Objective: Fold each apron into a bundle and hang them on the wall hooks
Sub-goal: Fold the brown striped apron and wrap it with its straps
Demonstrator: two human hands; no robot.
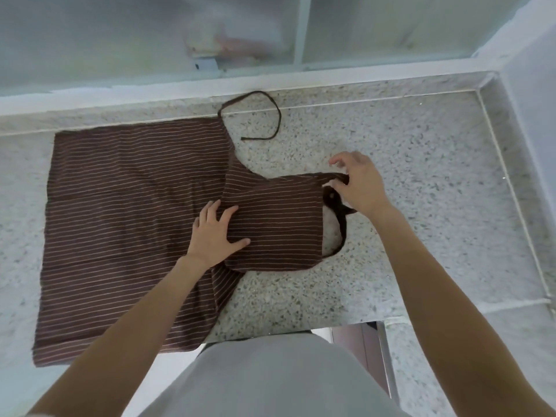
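Note:
A brown apron (120, 212) with thin pale stripes lies spread flat on a speckled stone counter (406, 164). Its bib (279, 218) points right and is creased over the skirt. My left hand (215, 233) presses flat on the cloth where bib meets skirt, fingers spread. My right hand (358, 182) is at the bib's top right corner, thumb and fingers pinching the cloth edge beside the dark neck strap (341, 227). One dark waist tie (255, 115) loops across the counter behind the apron. No wall hooks are in view.
A frosted glass window with a white frame (298, 34) runs along the counter's back edge. A white wall (529, 85) rises at the right. The counter's front edge is cut away near my body (270, 377), which wears grey cloth.

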